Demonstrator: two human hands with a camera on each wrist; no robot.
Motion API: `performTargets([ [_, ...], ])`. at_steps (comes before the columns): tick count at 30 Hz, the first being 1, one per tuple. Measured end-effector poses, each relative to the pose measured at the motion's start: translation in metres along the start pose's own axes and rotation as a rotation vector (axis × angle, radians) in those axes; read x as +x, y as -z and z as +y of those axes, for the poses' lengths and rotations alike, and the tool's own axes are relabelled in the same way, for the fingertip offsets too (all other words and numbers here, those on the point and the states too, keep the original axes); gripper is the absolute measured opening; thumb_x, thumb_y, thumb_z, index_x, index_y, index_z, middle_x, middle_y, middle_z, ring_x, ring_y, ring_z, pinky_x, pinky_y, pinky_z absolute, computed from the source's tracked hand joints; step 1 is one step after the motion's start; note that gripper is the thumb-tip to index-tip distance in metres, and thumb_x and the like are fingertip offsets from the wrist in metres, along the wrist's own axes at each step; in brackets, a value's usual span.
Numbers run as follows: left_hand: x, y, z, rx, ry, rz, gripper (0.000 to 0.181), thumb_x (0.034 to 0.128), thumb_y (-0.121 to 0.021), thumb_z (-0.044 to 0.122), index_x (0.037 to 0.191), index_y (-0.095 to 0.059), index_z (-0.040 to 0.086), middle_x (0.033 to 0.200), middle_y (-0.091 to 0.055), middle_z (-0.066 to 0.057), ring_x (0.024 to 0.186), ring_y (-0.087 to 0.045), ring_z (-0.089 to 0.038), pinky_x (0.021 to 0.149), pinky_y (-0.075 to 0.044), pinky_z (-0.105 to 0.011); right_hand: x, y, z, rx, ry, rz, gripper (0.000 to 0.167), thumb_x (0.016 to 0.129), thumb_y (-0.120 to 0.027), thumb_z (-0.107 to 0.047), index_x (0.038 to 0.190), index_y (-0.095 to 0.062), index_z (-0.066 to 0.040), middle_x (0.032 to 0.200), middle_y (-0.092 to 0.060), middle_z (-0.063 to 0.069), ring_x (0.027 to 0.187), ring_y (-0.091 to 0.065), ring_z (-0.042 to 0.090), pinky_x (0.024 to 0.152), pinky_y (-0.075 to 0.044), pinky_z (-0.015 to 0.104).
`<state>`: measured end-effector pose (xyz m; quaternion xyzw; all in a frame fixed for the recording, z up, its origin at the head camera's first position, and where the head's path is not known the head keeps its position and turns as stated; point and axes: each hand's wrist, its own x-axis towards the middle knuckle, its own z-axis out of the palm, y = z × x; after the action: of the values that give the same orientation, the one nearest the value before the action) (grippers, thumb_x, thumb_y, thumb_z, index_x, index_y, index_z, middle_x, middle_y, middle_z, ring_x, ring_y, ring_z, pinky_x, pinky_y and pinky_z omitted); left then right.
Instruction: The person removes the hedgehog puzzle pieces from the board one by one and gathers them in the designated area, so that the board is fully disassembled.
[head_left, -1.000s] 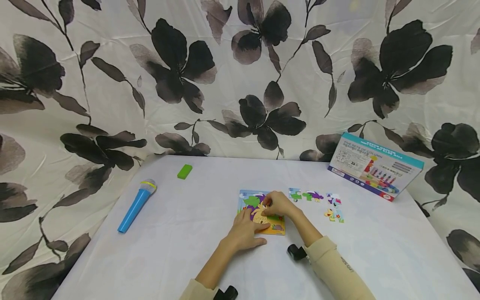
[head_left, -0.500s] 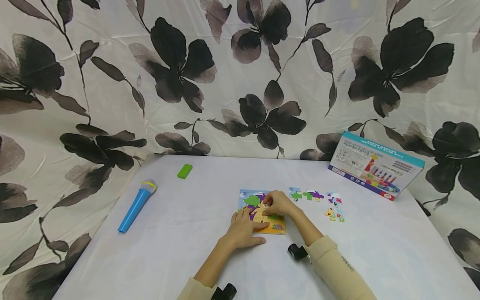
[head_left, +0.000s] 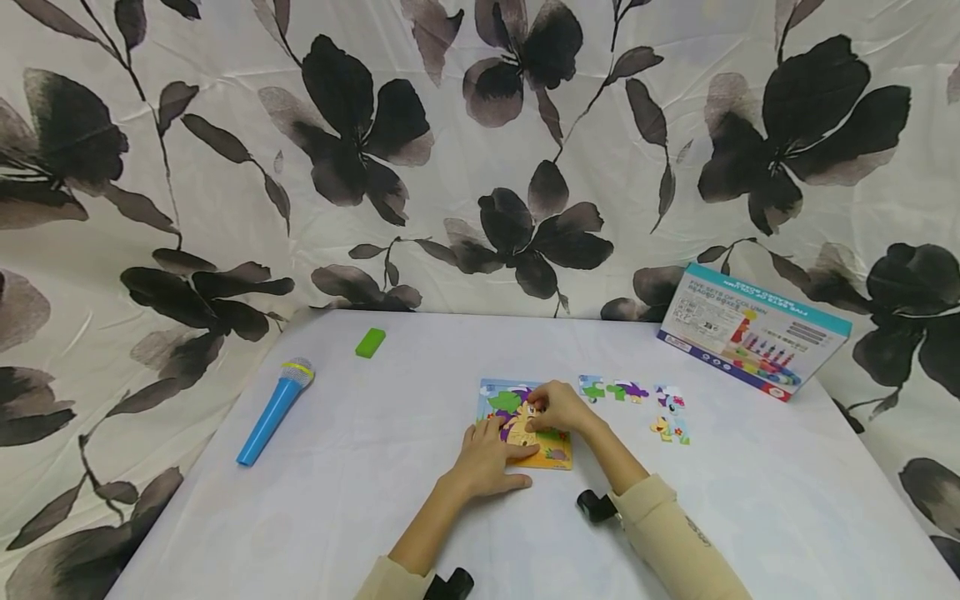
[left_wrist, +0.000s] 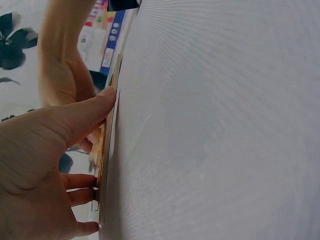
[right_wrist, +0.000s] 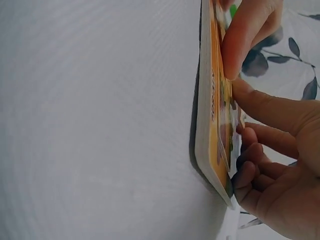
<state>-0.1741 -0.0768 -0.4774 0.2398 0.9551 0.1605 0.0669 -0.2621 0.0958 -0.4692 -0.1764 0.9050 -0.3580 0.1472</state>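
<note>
A colourful jigsaw puzzle board (head_left: 555, 457) lies on the white table, its picture partly hidden by both hands. My left hand (head_left: 483, 462) rests on the board's near left part, fingers spread and fairly straight. In the left wrist view, the left thumb (left_wrist: 95, 107) lies on the board's edge. Over the board's right half, my right hand (head_left: 561, 408) has its thumb and index finger together, pinching a small puzzle piece (right_wrist: 242, 120) at the board's surface; the fingers mostly hide it. Just right of the board lie several loose puzzle pieces (head_left: 628, 391).
A blue toy microphone (head_left: 270, 417) lies on the left, with a green block (head_left: 370, 342) farther back. At the back right a printed box (head_left: 753, 333) stands tilted. A floral cloth (head_left: 450, 167) hangs behind the table.
Hardly anything differs. Both hands stay at the board in nearly the same pose, and the loose pieces lie where they were.
</note>
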Motion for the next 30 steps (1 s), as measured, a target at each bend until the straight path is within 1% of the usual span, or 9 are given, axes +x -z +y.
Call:
performTargets([
  [4,0.0,0.0,0.0,0.004,0.0,-0.003,0.047,0.0808,-0.069,0.045,0.125,-0.062,0.033,0.139,-0.037,-0.025,0.131,-0.032,-0.035,0.101,-0.027,-0.062,-0.002,0.0,0.001,-0.007,0.013,0.006,0.041,0.072,-0.081,-0.012,0.107,-0.068,0.004,0.084,-0.059,0.004,0.074,-0.047,0.015,0.063,-0.042,0.024],
  [8,0.0,0.0,0.0,0.006,-0.004,-0.001,0.047,0.081,-0.069,0.045,0.125,-0.062,0.033,0.139,-0.038,-0.025,0.131,-0.032,-0.035,0.101,-0.027,-0.062,-0.004,0.001,0.003,0.011,0.056,0.009,0.033,0.077,-0.076,-0.011,0.105,-0.068,0.006,0.079,-0.06,0.004,0.068,-0.048,0.013,0.058,-0.041,0.022],
  [11,0.0,0.0,0.0,0.007,-0.008,0.004,0.046,0.0809,-0.069,0.045,0.125,-0.062,0.033,0.138,-0.038,-0.025,0.131,-0.032,-0.035,0.1,-0.027,-0.062,-0.006,0.002,0.005,0.038,0.099,0.028,0.023,0.083,-0.07,-0.009,0.1,-0.069,0.006,0.074,-0.06,0.004,0.062,-0.047,0.011,0.054,-0.04,0.021],
  [13,-0.001,0.001,0.0,0.002,-0.002,-0.003,0.046,0.0813,-0.069,0.045,0.125,-0.062,0.033,0.139,-0.037,-0.025,0.131,-0.031,-0.035,0.101,-0.026,-0.062,-0.007,0.003,0.007,0.057,0.114,0.042,0.016,0.086,-0.066,-0.009,0.096,-0.07,0.004,0.075,-0.061,0.003,0.063,-0.048,0.01,0.054,-0.041,0.021],
  [15,-0.001,0.001,0.001,-0.008,0.003,-0.007,0.046,0.0814,-0.069,0.045,0.126,-0.062,0.033,0.139,-0.037,-0.025,0.132,-0.03,-0.035,0.101,-0.026,-0.063,-0.008,0.005,0.009,0.093,0.127,0.046,0.013,0.088,-0.063,-0.008,0.091,-0.07,0.002,0.077,-0.065,0.004,0.066,-0.052,0.012,0.059,-0.043,0.023],
  [19,-0.001,0.001,0.0,-0.014,0.011,-0.015,0.047,0.0813,-0.068,0.046,0.126,-0.061,0.033,0.14,-0.036,-0.025,0.132,-0.03,-0.035,0.102,-0.025,-0.062,-0.011,0.013,0.013,0.179,0.14,0.034,0.014,0.092,-0.059,-0.008,0.091,-0.068,0.003,0.082,-0.068,0.009,0.074,-0.06,0.019,0.07,-0.048,0.028],
  [23,0.0,0.0,-0.001,-0.017,0.015,-0.011,0.047,0.0812,-0.068,0.047,0.126,-0.061,0.033,0.139,-0.036,-0.025,0.132,-0.03,-0.034,0.103,-0.024,-0.062,-0.016,0.024,0.019,0.245,0.137,0.041,0.017,0.093,-0.058,-0.009,0.094,-0.066,0.006,0.085,-0.069,0.015,0.078,-0.065,0.025,0.073,-0.051,0.03],
  [26,0.0,0.0,0.0,-0.018,0.019,-0.01,0.048,0.0811,-0.068,0.047,0.126,-0.061,0.033,0.139,-0.036,-0.024,0.132,-0.03,-0.035,0.103,-0.024,-0.062,-0.022,0.033,0.026,0.276,0.127,0.058,0.018,0.092,-0.058,-0.007,0.095,-0.065,0.009,0.085,-0.07,0.017,0.077,-0.067,0.024,0.072,-0.053,0.031],
  [30,-0.001,0.0,0.001,-0.008,0.022,-0.003,0.048,0.0804,-0.069,0.047,0.126,-0.061,0.032,0.139,-0.036,-0.024,0.131,-0.03,-0.035,0.103,-0.025,-0.062,-0.031,0.045,0.036,0.289,0.109,0.097,0.018,0.092,-0.059,-0.005,0.098,-0.064,0.011,0.085,-0.07,0.017,0.076,-0.067,0.019,0.073,-0.055,0.034],
])
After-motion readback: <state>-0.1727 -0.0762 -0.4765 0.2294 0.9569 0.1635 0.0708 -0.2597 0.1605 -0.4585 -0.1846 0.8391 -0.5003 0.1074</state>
